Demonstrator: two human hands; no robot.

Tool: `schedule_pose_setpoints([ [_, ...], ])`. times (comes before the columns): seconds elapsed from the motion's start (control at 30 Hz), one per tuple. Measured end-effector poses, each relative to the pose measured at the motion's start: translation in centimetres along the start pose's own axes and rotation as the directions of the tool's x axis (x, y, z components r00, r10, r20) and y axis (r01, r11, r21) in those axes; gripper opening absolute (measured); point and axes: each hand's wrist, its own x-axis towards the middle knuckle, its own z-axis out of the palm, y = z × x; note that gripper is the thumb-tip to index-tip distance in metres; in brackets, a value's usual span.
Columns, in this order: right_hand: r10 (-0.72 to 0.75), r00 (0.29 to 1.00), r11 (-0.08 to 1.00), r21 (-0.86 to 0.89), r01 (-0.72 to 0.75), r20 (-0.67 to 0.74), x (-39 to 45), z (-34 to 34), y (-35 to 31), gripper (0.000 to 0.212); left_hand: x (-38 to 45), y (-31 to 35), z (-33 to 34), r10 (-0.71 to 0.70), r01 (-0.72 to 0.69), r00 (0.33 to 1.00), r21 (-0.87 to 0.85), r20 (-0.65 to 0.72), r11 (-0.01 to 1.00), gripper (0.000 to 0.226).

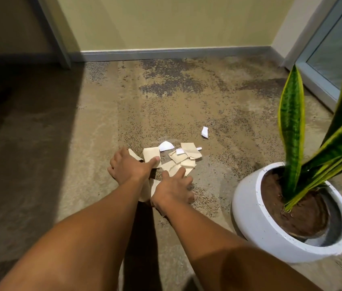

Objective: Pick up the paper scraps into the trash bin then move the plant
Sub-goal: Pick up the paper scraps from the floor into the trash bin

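1. The paper scraps (pixel 176 159), torn beige and white pieces of thin paper, lay in a loose heap on the mottled tan carpet (pixel 187 101), well out from the grey skirting board (pixel 166 53) of the far wall.
2. One small white scrap (pixel 204 131) sat apart from the heap, further toward the right-hand wall.
3. By my reading the task was near its beginning: the heap was on the floor, no trash bin showed in view, and nothing could be seen to have been binned.
4. The plant (pixel 292 127), a snake plant with long yellow-edged green leaves, stood in a round white pot (pixel 247 208) on the carpet to the right of the scraps, near the glass door (pixel 334 49); moving it was evidently left to do.
5. The left hand (pixel 129 166) reached down to the left edge of the heap, its thumb laid on a beige square and the fingers bent toward the carpet; whether they pinched any paper could not be told.
6. The right hand (pixel 173 186) rested on the near edge of the heap, fingers spread over the scraps, with more scraps partly hidden beneath both wrists.
7. Both forearms stretched forward and down, converging on the pile.
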Motion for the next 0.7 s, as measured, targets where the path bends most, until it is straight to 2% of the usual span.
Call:
schedule_pose_setpoints([
  [0.1, 0.003, 1.000, 0.998, 0.068, -0.002, -0.008, 0.1, 0.3, -0.3, 0.072, -0.1, 0.5, 0.0, 0.060, -0.061, 0.998, 0.098, 0.014, 0.993, 0.103],
  [0.23, -0.025, 0.999, 0.994, 0.105, 0.022, 0.025, 0.0, 0.3, -0.4, 0.062, 0.2, 1.4, 0.0, 0.039, -0.032, 0.990, -0.051, 0.136, 0.998, 0.081],
  [0.3, -0.046, 0.998, 0.995, 0.091, 0.043, 0.034, -0.2, 0.4, -0.4, 0.059, 0.1, 1.8, -0.2, 0.064, -0.053, 0.981, -0.062, 0.184, 0.997, 0.067],
  [0.43, -0.103, 0.994, 0.991, 0.088, 0.099, 0.034, -0.3, 0.6, -0.2, 0.054, 0.2, 2.1, -0.8, 0.071, -0.082, 0.939, 0.020, 0.338, 0.996, 0.049],
  [0.5, -0.139, 0.990, 0.988, 0.075, 0.136, 0.037, -0.2, 0.7, 0.2, 0.058, 0.2, 1.8, -1.0, 0.086, -0.128, 0.915, 0.082, 0.395, 0.988, 0.040],
  [0.6, -0.172, 0.985, 0.979, 0.115, 0.167, 0.028, -0.2, 0.7, 0.8, 0.066, -0.4, 1.3, -1.7, 0.130, -0.208, 0.876, 0.121, 0.464, 0.971, 0.032],
  [0.7, -0.200, 0.980, 0.961, 0.191, 0.200, -0.021, -0.3, 0.8, 1.4, 0.056, -0.5, 0.4, -1.9, 0.111, -0.209, 0.845, 0.131, 0.523, 0.969, 0.047],
])
